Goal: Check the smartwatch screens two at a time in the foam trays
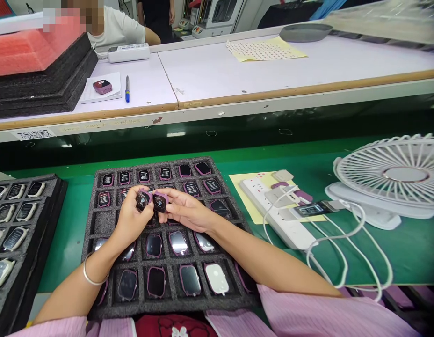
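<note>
My left hand (134,217) is closed on a purple smartwatch case (143,200) with a lit dark screen. Right beside it, my right hand (184,209) grips a second purple smartwatch case (160,202), its screen lit as well. Both are held side by side above a dark grey foam tray (104,223). Purple watch cases sit in most of the tray's pockets; some screens in the far rows show white text, while nearer ones are dark or reflective. One near case (217,279) shows a white face. My forearms hide part of the tray.
At the left stands another foam tray (45,224) with cream watch cases. To the right lie a white power strip (276,210), tangled white cables (346,243), a small meter (311,209) and a white fan (406,173). A raised shelf (203,79) crosses behind; a person sits beyond.
</note>
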Motion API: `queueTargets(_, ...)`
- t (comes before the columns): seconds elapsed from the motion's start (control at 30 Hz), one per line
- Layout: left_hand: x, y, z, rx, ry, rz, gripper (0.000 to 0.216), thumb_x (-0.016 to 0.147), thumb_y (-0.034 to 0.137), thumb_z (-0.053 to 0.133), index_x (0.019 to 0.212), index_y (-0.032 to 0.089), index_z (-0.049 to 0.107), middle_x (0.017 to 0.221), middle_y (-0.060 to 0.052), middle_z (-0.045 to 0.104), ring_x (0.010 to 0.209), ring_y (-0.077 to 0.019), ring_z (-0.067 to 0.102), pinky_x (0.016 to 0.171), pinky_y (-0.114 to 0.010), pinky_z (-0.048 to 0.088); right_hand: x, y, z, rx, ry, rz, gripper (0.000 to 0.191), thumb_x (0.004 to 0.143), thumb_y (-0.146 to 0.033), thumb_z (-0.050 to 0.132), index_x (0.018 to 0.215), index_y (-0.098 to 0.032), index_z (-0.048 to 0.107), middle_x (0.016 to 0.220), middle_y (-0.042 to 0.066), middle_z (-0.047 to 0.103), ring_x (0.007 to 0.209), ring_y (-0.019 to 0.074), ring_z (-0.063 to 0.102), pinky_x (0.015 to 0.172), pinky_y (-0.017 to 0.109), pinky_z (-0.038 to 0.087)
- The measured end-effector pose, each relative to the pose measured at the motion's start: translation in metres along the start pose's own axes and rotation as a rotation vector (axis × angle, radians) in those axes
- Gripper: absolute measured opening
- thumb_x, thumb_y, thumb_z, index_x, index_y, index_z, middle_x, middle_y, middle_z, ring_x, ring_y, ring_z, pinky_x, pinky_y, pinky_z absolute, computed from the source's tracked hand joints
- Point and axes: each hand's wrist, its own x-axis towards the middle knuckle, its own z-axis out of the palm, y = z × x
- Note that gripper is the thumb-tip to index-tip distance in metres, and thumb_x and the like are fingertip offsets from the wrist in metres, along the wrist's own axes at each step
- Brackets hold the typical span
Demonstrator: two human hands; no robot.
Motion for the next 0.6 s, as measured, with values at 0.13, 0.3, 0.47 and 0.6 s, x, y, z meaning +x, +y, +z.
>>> queueTargets(0.13,0.0,-0.001,0.0,-0.013,-0.022,-0.012,0.033,0.075,0.026,0.061,0.107,0.019,0.056,0.096,-0.003,0.063,0.086,-0.0172,0.059,0.078,-0.03,0.046,-0.001,0.0,0.0,-0.008,0.005,0.005,0.052,0.084,-0.033,0.079,0.128,-0.019,0.056,0.087,0.001,0.069,0.077,0.0139,0.07,0.073,0.028,0.052)
queueTargets(0.3,0.002,-0.004,0.0,-0.003,0.001,0.001,0.028,0.075,0.026,0.063,0.103,0.019,0.058,0.097,-0.003,0.063,0.091,-0.0172,0.059,0.088,-0.032,0.045,-0.001,0.002,-0.001,0.002,0.033,0.01,0.051,0.082,-0.032,0.081,0.126,-0.019,0.059,0.089,0.001,0.069,0.073,0.0128,0.068,0.073,0.028,0.051)
queueTargets(0.47,0.005,-0.003,0.001,-0.23,0.005,-0.143,0.043,0.072,0.028,0.071,0.111,0.018,0.058,0.104,-0.004,0.063,0.088,-0.0151,0.06,0.076,-0.027,0.047,0.002,-0.002,0.0,0.048,0.117,0.014,0.051,0.084,-0.032,0.077,0.13,-0.018,0.059,0.089,0.004,0.072,0.078,0.0155,0.07,0.072,0.028,0.049)
queueTargets(0.6,0.004,0.004,0.0,-0.457,-0.049,-0.291,0.053,0.073,0.033,0.073,0.121,0.017,0.056,0.089,0.0,0.062,0.055,-0.0069,0.049,0.053,-0.023,0.041,0.004,-0.009,0.0,0.089,0.206,0.006,0.042,0.088,-0.03,0.07,0.128,-0.019,0.059,0.1,0.009,0.074,0.074,0.0163,0.069,0.071,0.031,0.049)
